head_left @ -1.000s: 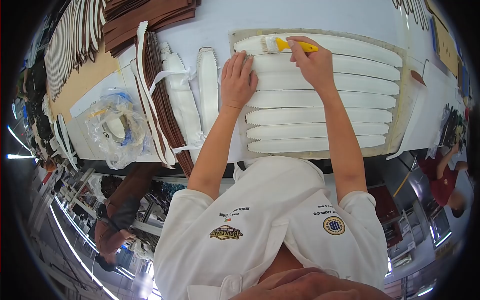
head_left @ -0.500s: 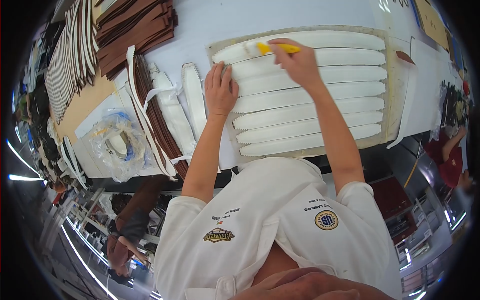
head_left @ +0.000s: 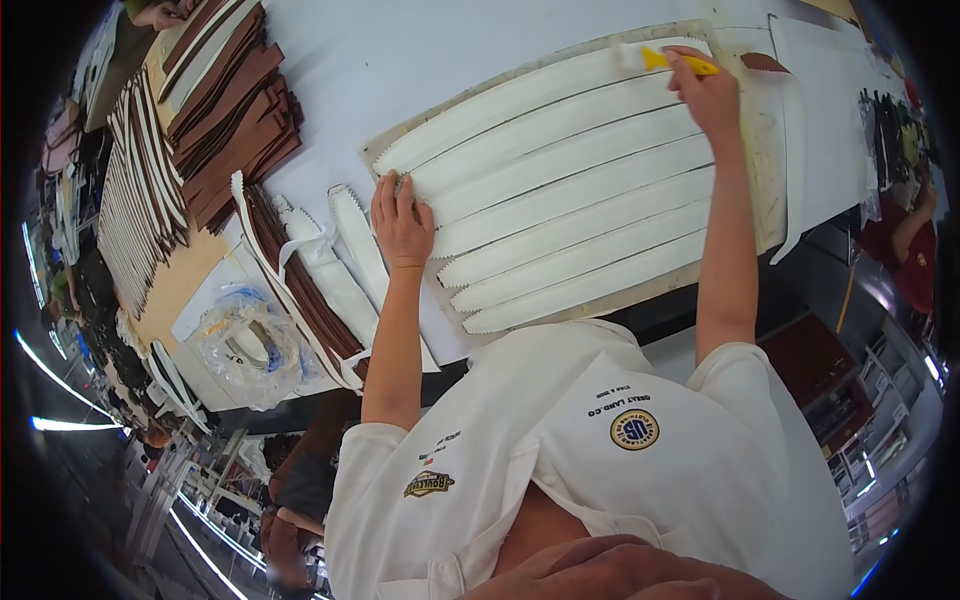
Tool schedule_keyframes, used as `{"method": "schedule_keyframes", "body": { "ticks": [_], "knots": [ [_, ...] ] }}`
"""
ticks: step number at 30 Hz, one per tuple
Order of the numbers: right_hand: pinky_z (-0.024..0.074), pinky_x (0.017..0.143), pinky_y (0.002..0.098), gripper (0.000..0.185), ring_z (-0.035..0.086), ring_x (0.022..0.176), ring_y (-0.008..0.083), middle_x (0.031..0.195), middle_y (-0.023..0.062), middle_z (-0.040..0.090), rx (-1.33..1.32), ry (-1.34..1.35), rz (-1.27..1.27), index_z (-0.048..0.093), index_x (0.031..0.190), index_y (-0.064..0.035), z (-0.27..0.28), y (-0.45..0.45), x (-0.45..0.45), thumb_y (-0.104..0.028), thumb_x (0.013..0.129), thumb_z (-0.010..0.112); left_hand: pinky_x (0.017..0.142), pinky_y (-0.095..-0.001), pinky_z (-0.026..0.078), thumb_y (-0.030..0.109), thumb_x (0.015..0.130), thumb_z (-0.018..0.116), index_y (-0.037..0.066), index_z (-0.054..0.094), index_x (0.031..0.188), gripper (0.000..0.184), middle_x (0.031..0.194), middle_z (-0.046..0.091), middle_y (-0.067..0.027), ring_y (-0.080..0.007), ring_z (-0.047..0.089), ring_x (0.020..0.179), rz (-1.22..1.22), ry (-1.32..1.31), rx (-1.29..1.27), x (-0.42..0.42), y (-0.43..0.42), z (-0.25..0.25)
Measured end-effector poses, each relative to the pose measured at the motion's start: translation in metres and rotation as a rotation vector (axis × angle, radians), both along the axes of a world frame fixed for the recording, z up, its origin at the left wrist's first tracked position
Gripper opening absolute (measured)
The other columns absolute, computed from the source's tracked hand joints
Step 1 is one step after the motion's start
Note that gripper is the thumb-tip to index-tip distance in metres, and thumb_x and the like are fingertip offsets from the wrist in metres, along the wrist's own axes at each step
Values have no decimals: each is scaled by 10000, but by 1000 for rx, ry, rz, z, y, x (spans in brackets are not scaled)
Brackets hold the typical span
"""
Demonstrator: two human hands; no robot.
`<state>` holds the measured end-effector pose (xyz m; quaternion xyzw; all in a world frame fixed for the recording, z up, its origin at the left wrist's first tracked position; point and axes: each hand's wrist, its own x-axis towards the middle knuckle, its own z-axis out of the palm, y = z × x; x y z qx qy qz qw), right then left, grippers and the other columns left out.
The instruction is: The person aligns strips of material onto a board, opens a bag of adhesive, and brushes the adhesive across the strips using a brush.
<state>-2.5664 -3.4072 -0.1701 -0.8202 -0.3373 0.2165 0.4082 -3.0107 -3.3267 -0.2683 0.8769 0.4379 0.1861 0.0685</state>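
Observation:
Several white strips with zigzag ends lie side by side on a board. My right hand is closed on the yellow handle of a brush, whose pale bristles touch the right part of the farthest strip. My left hand rests at the left ends of the upper strips, palm down with its fingers a little apart and nothing held. Bundled white strips tied with a ribbon lie left of my left hand.
Brown strips are piled at the upper left, beside a row of white and brown strips. A plastic bag lies near the left table edge. Another person's hand shows at the top left. A person in red is at the right.
The brush in my right hand has moved rightward along the farthest strip, from its left part to its right part. My left hand stays at the strips' left ends. The whole view has turned.

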Motion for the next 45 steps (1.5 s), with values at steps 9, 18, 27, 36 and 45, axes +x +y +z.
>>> {"method": "schedule_keyframes", "body": {
  "ticks": [9,18,27,36,45],
  "knots": [
    [445,511,198,280,532,538,43,619,7,624,-18,206,44,737,1026,-68,-39,-10,39,-303,895,661,1041,-460,379,78,791,575,41,576,1219,429,1352,508,-154,-350,470,1251,-7,21,-10,0,0,0],
    [456,537,200,305,551,564,51,652,9,647,-21,226,60,734,1042,-86,-8,-1,32,-342,896,655,1045,-461,376,84,800,574,49,577,1214,416,1355,508,-149,-344,471,1253,-8,27,-1,0,-1,0],
    [501,575,216,345,580,595,80,739,33,670,-13,145,-154,712,1067,-46,-11,-35,118,-341,896,658,1053,-451,373,83,803,579,58,581,1202,400,1343,521,-135,-334,473,1258,2,10,1,-1,-3,3],
    [534,573,218,277,487,615,36,712,-30,500,99,526,22,665,1099,-46,14,-18,-88,-267,961,571,1042,-443,383,130,798,649,31,560,1206,429,1328,517,-134,-329,467,1247,59,-91,12,-7,-10,26],
    [527,576,220,247,630,627,96,731,59,670,-9,651,266,703,1054,-30,-4,31,-241,-237,939,629,1063,-447,379,105,842,607,57,568,1259,421,1347,516,-103,-311,477,1251,69,-39,-41,-20,-53,8]
  ]
}}
